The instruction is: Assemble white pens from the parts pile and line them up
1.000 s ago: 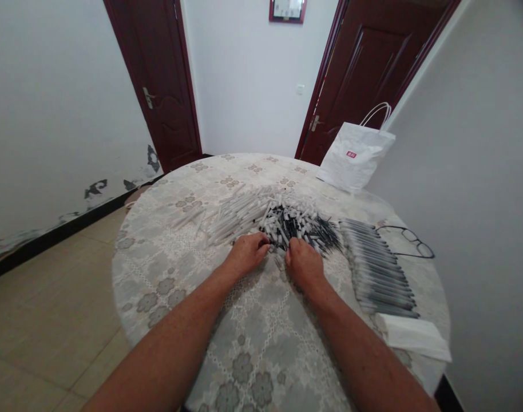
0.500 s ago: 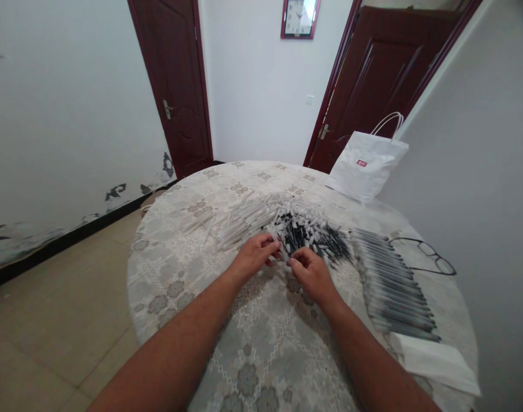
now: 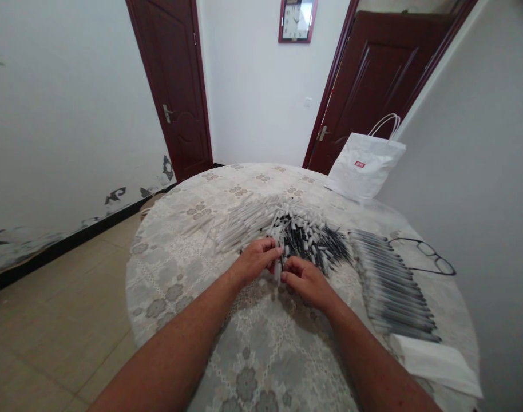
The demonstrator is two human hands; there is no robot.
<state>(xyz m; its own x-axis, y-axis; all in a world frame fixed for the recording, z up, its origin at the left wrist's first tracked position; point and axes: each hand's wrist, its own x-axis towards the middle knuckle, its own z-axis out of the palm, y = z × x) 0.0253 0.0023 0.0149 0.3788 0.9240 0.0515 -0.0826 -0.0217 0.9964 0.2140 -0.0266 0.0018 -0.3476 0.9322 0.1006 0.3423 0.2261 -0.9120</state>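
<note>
My left hand [image 3: 258, 258] is closed around a clear pen barrel [image 3: 277, 273], which stands nearly upright between my hands. Close beside it, my right hand [image 3: 306, 279] pinches what looks like a thin black pen refill, its tip near the barrel; the fingers partly cover it. Just beyond my hands lies a pile of black refills with white parts [image 3: 302, 237]. To its left, many translucent white pen barrels [image 3: 246, 223] are heaped loosely.
A row of dark-cored pens [image 3: 394, 280] lies at the right, beside eyeglasses [image 3: 435, 257]. A folded white sheet or pouch [image 3: 435, 363] lies in front of them. A white paper bag [image 3: 364, 166] stands at the far right of the round, cloth-covered table [image 3: 248, 343].
My hands have come slightly closer together, and my right hand has shifted a little left and down. The barrel now stands more upright. The piles look unchanged.
</note>
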